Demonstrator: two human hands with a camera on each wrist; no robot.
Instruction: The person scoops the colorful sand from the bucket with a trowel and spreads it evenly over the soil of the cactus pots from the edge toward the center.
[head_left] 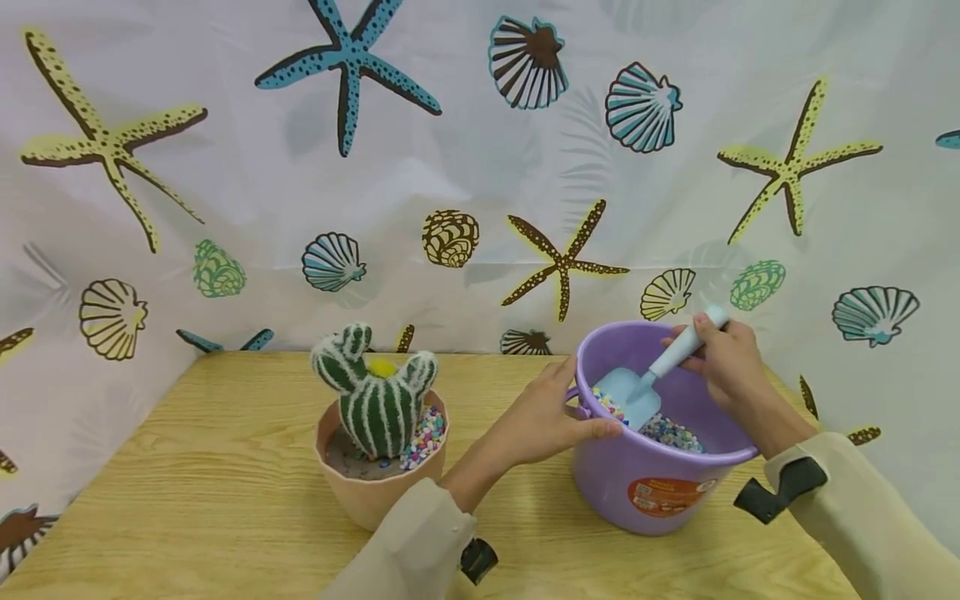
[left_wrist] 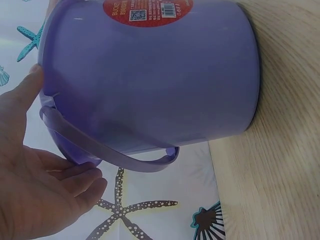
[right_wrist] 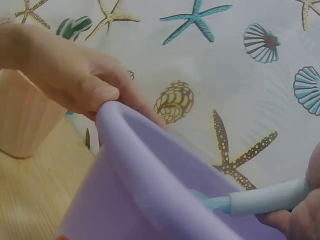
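A purple bucket stands on the wooden table with small coloured pebbles in its bottom. My left hand holds its left rim, thumb at the front and fingers round the side by the hanging bucket handle. Inside the bucket, my right hand grips a light-blue scoop by its handle, blade slanting down to the left. Pebbles show at the blade's left edge. Left of the bucket, a knitted cactus sits in a peach pot, with pebbles along the right part of its grey-brown surface.
Behind the table hangs a white cloth printed with starfish and shells; it also runs along both sides. The pot stands close beside my left forearm. Dark straps are on both sleeves.
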